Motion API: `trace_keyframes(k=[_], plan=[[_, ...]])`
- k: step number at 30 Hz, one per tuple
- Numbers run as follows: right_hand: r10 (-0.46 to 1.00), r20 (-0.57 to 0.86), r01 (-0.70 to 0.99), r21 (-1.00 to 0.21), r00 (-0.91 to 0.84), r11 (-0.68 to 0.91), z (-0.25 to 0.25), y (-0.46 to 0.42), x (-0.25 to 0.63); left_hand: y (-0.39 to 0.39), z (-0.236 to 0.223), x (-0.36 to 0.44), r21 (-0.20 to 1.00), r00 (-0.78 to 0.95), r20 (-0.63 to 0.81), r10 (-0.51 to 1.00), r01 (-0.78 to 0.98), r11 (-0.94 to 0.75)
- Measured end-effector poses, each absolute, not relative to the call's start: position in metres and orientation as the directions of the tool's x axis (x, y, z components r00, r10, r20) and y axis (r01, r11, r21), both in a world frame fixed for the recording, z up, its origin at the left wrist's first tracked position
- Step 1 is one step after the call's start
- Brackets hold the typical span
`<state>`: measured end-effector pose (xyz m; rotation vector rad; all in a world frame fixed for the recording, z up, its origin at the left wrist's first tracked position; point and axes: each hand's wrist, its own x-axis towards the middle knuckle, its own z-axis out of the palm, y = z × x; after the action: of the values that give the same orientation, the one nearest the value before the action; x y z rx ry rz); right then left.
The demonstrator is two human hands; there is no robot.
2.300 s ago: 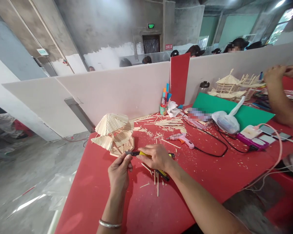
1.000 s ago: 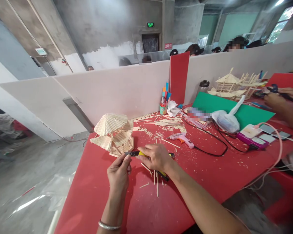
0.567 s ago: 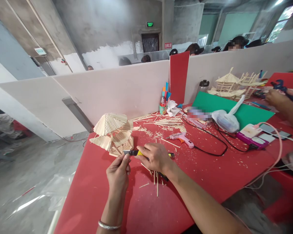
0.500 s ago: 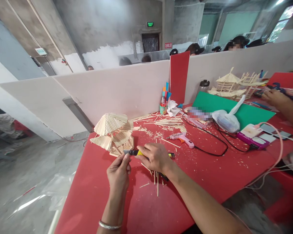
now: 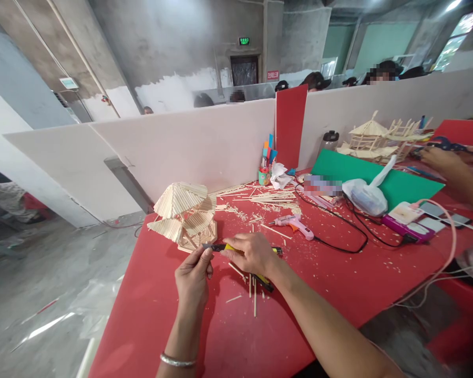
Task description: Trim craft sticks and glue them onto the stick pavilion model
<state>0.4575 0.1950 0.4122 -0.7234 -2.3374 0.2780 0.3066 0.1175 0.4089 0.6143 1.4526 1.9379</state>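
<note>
My right hand [image 5: 252, 254] is closed round a yellow and black utility knife [image 5: 219, 247], its blade pointing left. My left hand [image 5: 195, 268] pinches thumb and finger together right at the blade; whatever it holds there is too small to make out. Under my right hand lies another black and yellow tool [image 5: 263, 282], mostly covered, with a few short wooden sticks [image 5: 255, 299] beside it. Just beyond my left hand stands a small pavilion model [image 5: 181, 202] of thin sticks, with a two-tiered roof and a stick base.
On the red table [image 5: 260, 336] lie a pink glue gun [image 5: 295, 226] with its black cord, loose sticks [image 5: 274, 197] and scraps. Behind are a pen cup [image 5: 264, 176] and a white partition [image 5: 189, 142]. To the right are a purple power strip [image 5: 408, 231], a green board [image 5: 410, 181] and another person's hand [image 5: 441, 157].
Both hands stay together at the knife blade with only slight shifts. More of the black and yellow tool shows beneath my right hand. The view has moved a little.
</note>
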Motion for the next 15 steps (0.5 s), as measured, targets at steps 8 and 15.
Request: trace_keyframes(k=[8,15], plan=[[0.559,0.566,0.461,-0.323,-0.606,0.827,0.4129,0.1920,0.4559,0.1189,0.4092,0.3102,0.942,-0.714,-0.028,0.700,-0.252,-0.219],[0.617,0.495,0.448,-0.426,-0.612,0.786,0.4149,0.1918,0.4551,0.1203,0.4084,0.3045,0.949,-0.695,-0.027,0.718,-0.245,-0.201]])
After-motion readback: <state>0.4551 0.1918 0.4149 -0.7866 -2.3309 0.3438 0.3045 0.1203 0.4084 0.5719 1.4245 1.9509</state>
